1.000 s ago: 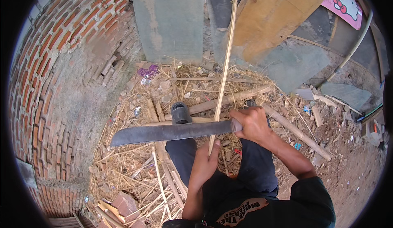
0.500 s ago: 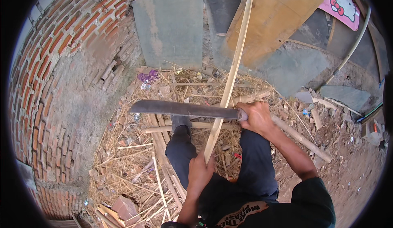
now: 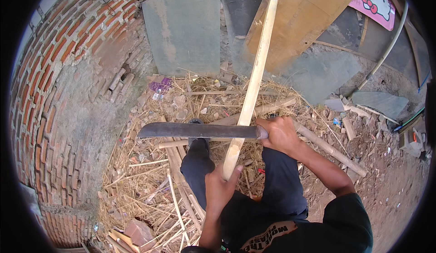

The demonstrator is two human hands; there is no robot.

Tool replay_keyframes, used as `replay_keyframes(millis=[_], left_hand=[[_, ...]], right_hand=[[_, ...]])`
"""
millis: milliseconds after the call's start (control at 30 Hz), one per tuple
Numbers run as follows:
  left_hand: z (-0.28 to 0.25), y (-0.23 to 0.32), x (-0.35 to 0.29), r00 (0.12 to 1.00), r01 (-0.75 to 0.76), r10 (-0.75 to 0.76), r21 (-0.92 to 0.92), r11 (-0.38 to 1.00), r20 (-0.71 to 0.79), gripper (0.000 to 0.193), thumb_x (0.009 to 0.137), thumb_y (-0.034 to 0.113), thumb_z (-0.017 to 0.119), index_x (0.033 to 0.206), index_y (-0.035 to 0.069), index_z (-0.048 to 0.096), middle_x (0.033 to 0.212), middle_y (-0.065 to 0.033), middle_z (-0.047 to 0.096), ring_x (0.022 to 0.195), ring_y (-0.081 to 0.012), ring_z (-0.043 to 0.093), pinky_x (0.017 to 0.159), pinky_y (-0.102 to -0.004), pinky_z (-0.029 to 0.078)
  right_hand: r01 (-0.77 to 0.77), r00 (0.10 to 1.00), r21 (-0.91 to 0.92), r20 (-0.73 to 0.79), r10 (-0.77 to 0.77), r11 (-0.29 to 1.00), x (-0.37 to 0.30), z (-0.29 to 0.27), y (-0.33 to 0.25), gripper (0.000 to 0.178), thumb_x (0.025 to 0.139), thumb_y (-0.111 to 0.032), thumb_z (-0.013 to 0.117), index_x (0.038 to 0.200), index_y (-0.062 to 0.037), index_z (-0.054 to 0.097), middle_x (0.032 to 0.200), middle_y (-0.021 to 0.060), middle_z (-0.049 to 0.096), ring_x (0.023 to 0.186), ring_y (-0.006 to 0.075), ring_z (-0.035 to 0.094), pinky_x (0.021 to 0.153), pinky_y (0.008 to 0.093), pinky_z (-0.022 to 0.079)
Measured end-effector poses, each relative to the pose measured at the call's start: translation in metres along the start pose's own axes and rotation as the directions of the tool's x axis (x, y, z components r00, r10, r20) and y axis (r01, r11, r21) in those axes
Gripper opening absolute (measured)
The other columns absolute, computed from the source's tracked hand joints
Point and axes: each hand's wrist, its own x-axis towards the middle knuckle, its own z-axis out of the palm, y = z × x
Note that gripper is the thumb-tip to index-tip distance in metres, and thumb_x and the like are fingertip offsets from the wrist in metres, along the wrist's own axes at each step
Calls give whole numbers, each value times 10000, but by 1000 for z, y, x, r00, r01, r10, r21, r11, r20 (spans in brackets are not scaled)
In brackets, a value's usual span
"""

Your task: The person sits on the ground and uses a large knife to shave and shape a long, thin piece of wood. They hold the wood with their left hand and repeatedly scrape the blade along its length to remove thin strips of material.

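Observation:
My left hand is closed round the near end of a long pale bamboo strip, which slants up and away from me. My right hand grips the short handle of a machete. Its broad dark blade points left and lies across the strip, a little beyond my left hand. Whether the edge bites into the bamboo I cannot tell. Small pale chips show beside the strip's upper part. Below the blade the strip's pale face looks rough.
Bamboo shavings and thin offcuts litter the ground round my legs. A bamboo pole lies to the right. A brick wall rises at left. Grey and brown boards lean at the back, with a pink panel at far right.
The machete has come slightly nearer to me along the strip. The strip has turned a little, showing more of its pale face, and my left thumb now lies along its side.

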Motion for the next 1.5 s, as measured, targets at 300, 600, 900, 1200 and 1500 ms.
replay_keyframes(millis=[300,600,900,1200,1500], left_hand=[[-4,-2,7,998,38,-32,-119,992,51,284,1010,261,628,978,-20,662,617,-84,582,548,-132,562,529,-313,435],[7,5,13,992,126,-122,-333,934,33,339,1029,302,602,1010,-30,668,611,-41,572,569,-79,556,532,-280,445],[-5,15,2,990,135,-139,-287,948,7,353,1041,312,581,992,-28,666,595,-15,548,558,-64,513,515,-273,411],[-10,-3,-43,974,219,-201,-220,950,104,386,1031,335,600,833,3,622,574,10,508,530,-55,464,491,-258,359],[-3,-12,-11,968,219,-162,-325,920,193,362,1035,288,598,827,-8,616,597,-13,551,538,-71,496,511,-277,401]], right_hand=[[-35,998,25,-48,36,999,-8,6,-10,327,620,-135,717,945,-118,677,670,129,667,627,325,676,568,453,519],[-1,999,5,-40,1,1000,0,2,-16,414,574,-118,761,973,-101,651,730,107,683,642,327,676,559,448,517],[83,987,0,-135,-82,997,8,-1,-22,504,538,-206,863,1004,-129,687,762,92,701,644,320,688,522,438,498],[-299,882,-5,-384,274,954,51,-32,68,230,746,-124,653,965,-114,724,686,181,674,640,378,676,597,465,530],[27,995,29,-93,-24,999,-7,-8,-8,363,610,-119,711,972,-91,705,680,136,681,640,313,689,574,432,531]])
